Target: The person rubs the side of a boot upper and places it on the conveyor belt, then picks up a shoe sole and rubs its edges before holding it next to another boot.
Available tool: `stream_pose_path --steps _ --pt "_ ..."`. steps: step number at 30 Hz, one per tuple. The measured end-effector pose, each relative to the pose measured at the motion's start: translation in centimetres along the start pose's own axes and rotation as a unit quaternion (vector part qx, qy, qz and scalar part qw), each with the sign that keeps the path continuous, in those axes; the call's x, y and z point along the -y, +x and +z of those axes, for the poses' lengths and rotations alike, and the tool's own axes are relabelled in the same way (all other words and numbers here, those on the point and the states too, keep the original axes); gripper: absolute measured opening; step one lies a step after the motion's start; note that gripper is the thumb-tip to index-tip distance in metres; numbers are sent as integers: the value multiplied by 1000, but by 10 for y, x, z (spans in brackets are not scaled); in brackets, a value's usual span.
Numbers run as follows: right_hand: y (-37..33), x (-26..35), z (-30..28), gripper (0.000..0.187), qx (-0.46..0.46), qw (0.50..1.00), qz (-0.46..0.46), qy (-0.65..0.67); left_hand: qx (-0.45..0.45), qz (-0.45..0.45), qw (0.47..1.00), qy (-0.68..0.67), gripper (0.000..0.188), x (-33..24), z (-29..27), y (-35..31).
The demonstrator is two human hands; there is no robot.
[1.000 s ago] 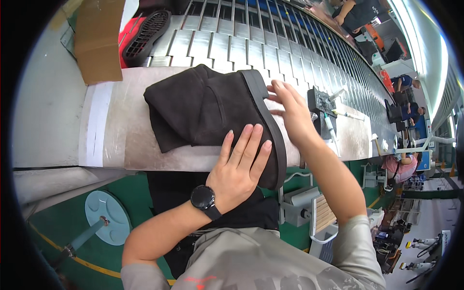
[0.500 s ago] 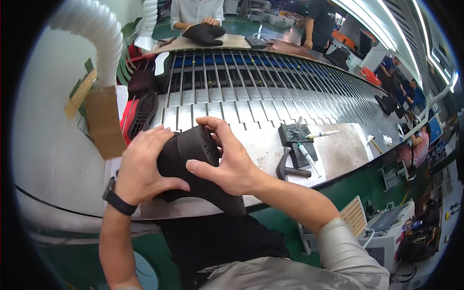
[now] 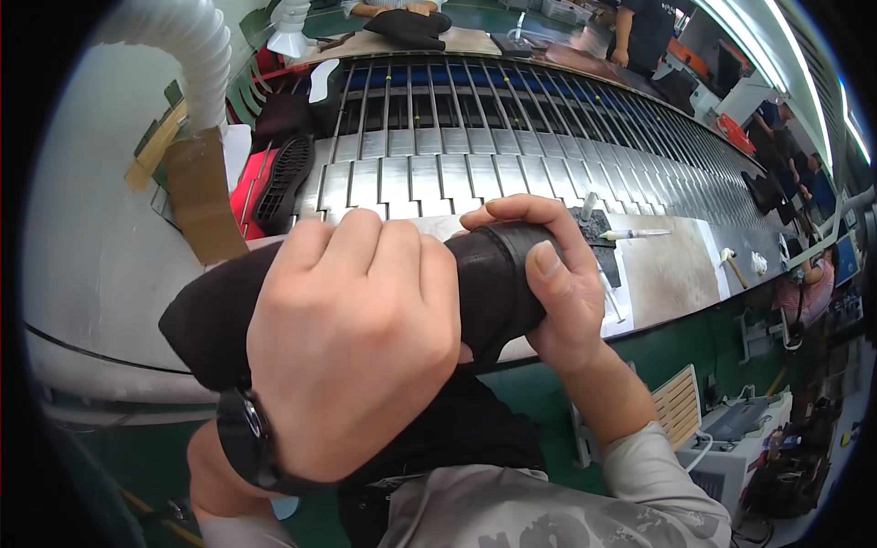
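A black boot (image 3: 215, 315) lies across both my hands above the near edge of the bench. My left hand (image 3: 356, 338), wearing a dark wristwatch (image 3: 248, 434), wraps over its middle and hides much of it. The dark soft part of the boot sticks out to the left of that hand. At the boot's right end, my right hand (image 3: 571, 292) grips the rounded part with a raised edge band (image 3: 512, 283), thumb in front and fingers over the top. Just behind the right hand are a dark block (image 3: 596, 228) and syringes (image 3: 639, 234).
A slatted metal conveyor (image 3: 393, 183) runs along the bench. A black shoe sole (image 3: 285, 183) lies at left, near a cardboard piece (image 3: 201, 196) and a white hose (image 3: 196, 64). A hammer (image 3: 734, 268) rests at right. Across the conveyor, a person handles another dark boot (image 3: 402, 29).
The boot has turned so its long part points left. My left hand has moved over the boot's middle, and my right hand has shifted right with the boot's end. The view has shifted.
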State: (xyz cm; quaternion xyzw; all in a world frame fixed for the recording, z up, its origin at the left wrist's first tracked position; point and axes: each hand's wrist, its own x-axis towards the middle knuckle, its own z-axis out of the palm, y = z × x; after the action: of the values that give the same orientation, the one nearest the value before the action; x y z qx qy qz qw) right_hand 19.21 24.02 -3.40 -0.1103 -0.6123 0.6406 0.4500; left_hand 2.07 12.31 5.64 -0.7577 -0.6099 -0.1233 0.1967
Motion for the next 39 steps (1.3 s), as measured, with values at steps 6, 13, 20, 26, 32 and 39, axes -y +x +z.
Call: stream_pose_path --steps 6,13,20,26,32,39 --pt "-10 4 -16 47 1 1000 12 15 4 5 1000 15 71 -17 3 3" --pt "-11 2 -44 58 80 988 -69 -109 -9 46 999 28 66 -24 5 5" --pt "-23 39 -53 94 180 945 -87 -258 -57 107 991 52 58 -22 1 -9" --pt "-48 48 -54 96 118 921 -73 -364 -297 102 945 -89 55 1 41 -66" --pt "-57 42 -24 92 74 924 -137 -350 -254 -240 603 -717 75 -25 168 -147" --pt "-87 17 10 86 22 944 -39 -326 -344 -273 508 -741 74 -5 97 -65"
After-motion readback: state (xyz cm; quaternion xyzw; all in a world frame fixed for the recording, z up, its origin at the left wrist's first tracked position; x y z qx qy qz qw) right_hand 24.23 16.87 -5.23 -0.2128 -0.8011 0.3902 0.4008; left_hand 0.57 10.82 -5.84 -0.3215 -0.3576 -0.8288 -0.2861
